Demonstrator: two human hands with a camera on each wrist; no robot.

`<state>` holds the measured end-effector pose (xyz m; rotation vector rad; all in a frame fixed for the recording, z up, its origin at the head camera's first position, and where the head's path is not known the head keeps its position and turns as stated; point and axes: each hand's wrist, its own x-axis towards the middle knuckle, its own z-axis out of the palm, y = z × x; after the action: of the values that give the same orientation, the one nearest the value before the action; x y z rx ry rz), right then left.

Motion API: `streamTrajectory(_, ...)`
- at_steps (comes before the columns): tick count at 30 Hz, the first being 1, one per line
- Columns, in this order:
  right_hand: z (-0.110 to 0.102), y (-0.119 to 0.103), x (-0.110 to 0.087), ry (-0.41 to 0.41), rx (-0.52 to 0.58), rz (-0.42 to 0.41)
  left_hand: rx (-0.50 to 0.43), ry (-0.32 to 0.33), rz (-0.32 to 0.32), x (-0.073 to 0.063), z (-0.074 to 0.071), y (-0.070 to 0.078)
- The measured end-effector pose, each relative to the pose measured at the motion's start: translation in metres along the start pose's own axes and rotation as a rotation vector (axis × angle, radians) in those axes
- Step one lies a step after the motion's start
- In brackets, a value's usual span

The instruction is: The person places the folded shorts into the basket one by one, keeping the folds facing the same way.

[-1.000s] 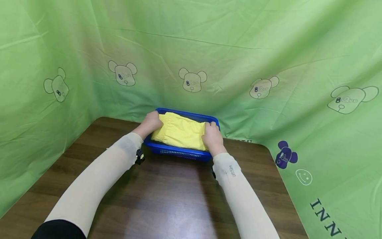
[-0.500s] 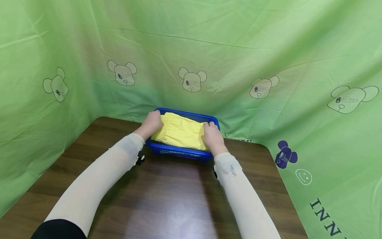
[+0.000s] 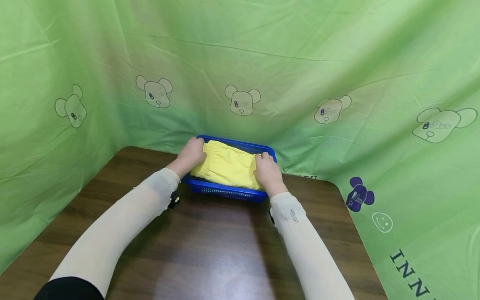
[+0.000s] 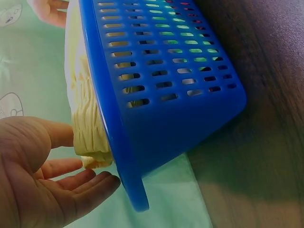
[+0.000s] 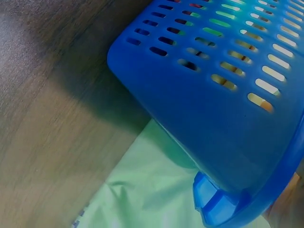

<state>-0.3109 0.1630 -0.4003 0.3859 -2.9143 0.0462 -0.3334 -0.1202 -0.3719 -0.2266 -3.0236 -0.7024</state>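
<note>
A folded yellow garment (image 3: 228, 163) with a gathered, elastic-looking edge fills the top of a blue plastic basket (image 3: 225, 190). At its left end is my left hand (image 3: 191, 154). In the left wrist view, that hand's thumb and loosely extended fingers lie about the gathered end (image 4: 90, 123), with fingertips by the basket's rim (image 4: 124, 161). My right hand (image 3: 268, 173) rests at the opposite end, thumb on the yellow cloth and fingers over its edge. The right wrist view is mostly taken up by the basket wall (image 5: 204, 109), which hides nearly all of that hand.
The basket stands at the back of a brown wooden table (image 3: 210, 246), close against a green curtain (image 3: 240, 50) printed with bear heads. Through the basket's slots, bits of green, white and red show lower inside. A small black wrist camera (image 3: 174, 199) sits on the left forearm.
The left hand's fingers have shifted very slightly at the garment's left end. Basket, garment and right hand stay almost where they were.
</note>
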Motion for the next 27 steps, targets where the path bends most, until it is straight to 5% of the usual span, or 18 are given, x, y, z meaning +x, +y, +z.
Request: streamTrajectory(27,-0.007,0.007,-0.025,0.076,0.029,-0.069,0.169,0.079,0.264,-0.029,0.005,-0.017)
